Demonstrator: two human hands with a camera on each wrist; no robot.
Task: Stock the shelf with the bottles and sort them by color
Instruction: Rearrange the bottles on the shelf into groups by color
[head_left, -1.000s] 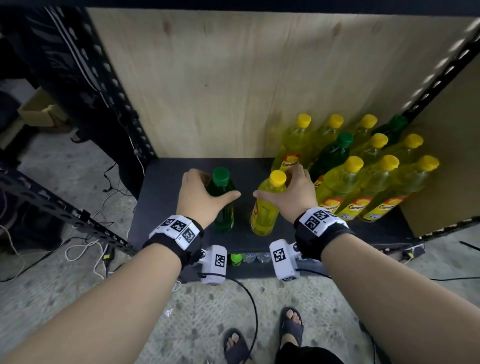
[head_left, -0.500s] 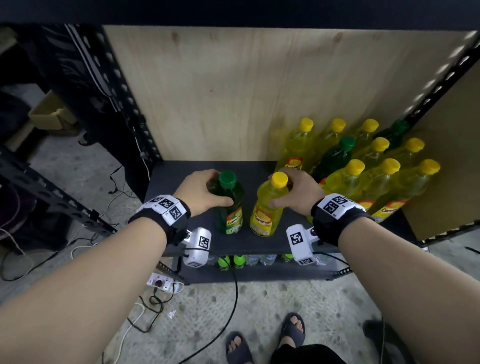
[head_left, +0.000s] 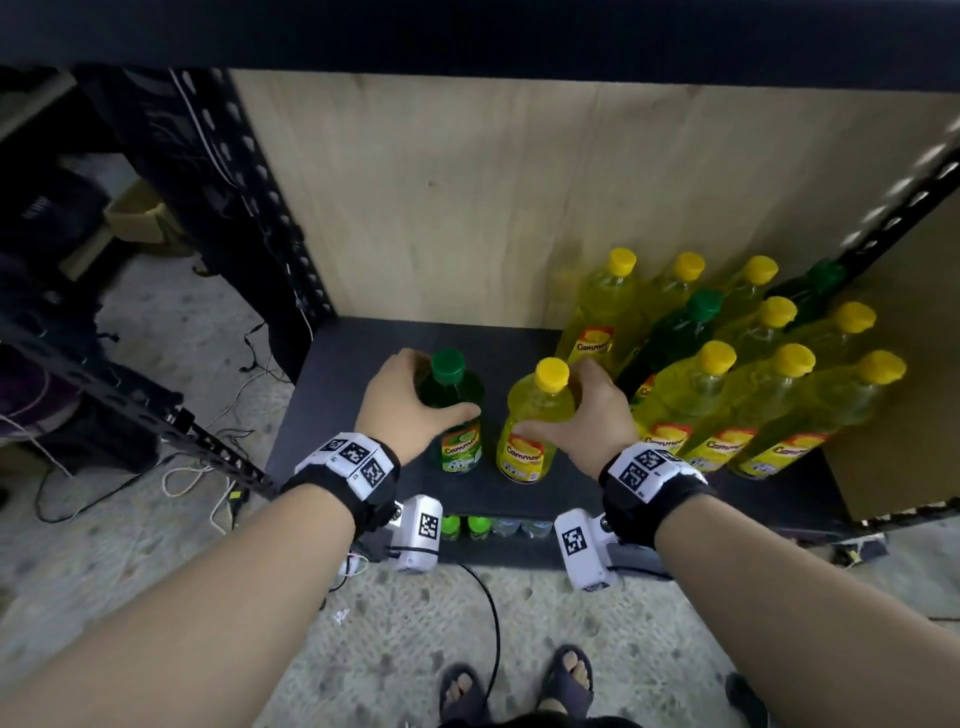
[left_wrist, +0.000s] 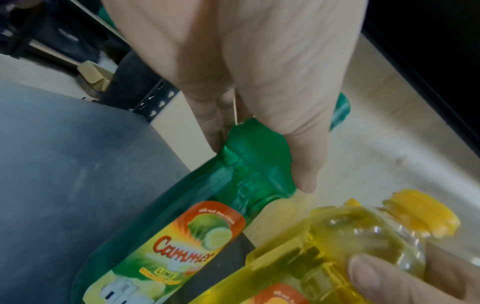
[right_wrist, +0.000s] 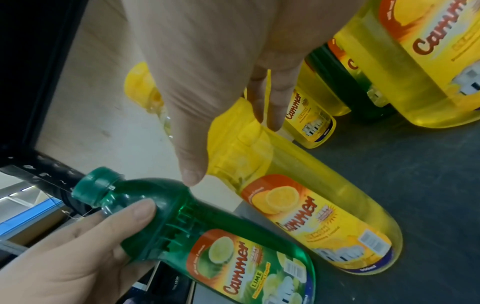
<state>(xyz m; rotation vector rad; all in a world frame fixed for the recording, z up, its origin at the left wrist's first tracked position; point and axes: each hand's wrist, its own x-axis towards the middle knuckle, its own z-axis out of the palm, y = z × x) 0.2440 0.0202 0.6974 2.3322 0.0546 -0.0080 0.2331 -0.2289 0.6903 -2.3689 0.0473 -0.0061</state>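
My left hand (head_left: 410, 402) grips the shoulder of a green lime bottle (head_left: 457, 415) that stands upright on the dark shelf board (head_left: 337, 395). Beside it on the right, my right hand (head_left: 582, 415) grips a yellow lemon bottle (head_left: 535, 421) just below its yellow cap. In the left wrist view the left hand (left_wrist: 259, 102) wraps the green bottle (left_wrist: 233, 174), with the yellow bottle (left_wrist: 350, 236) close by. The right wrist view shows the right hand (right_wrist: 221, 92) over the yellow bottle (right_wrist: 298, 195) and the green bottle (right_wrist: 207, 236) in the other hand's fingers.
A packed group of yellow bottles (head_left: 753, 395) fills the shelf's right side, with two green bottles (head_left: 675, 332) mixed in. A plywood panel (head_left: 519, 197) backs the shelf. Small bottles (head_left: 467, 525) sit on the lower level. Cables (head_left: 197, 478) lie on the floor at left.
Both hands keep their grips on the two bottles. The bottles now stand nearer the shelf's front edge, and the view has pulled back and tilted down slightly.
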